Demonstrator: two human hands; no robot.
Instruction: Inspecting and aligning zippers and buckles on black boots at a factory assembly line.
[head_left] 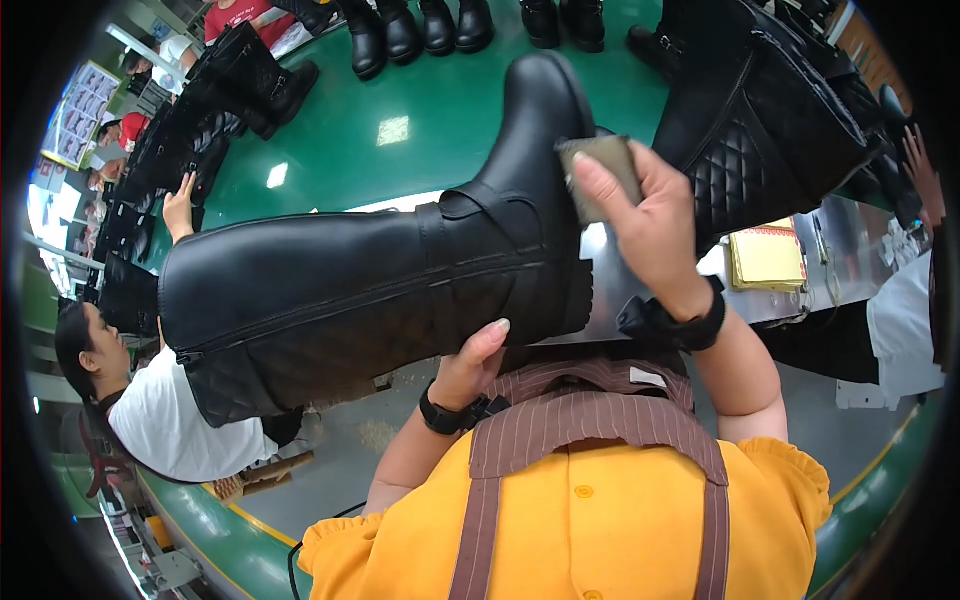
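Note:
A tall black boot [370, 250] with a side zip, ankle straps and a quilted panel lies sideways in front of me, its shaft toward the left and its toe pointing away. My left hand [472, 362] grips it from below near the ankle, thumb on the side; the other fingers are hidden behind the boot. In my right hand [655, 225] is a grey-brown block, like a sponge or abrasive pad [617, 160], pinched between thumb and fingers. That block is at the sole edge of the forefoot; whether it touches cannot be made out.
Another quilted black boot [750, 140] stands close on the right, beside a yellow notepad [768, 258]. Several boots [405, 35] line the far side of the green table [400, 165]. A co-worker in white [185, 410] sits at the left; another person's hand [922, 175] shows far right.

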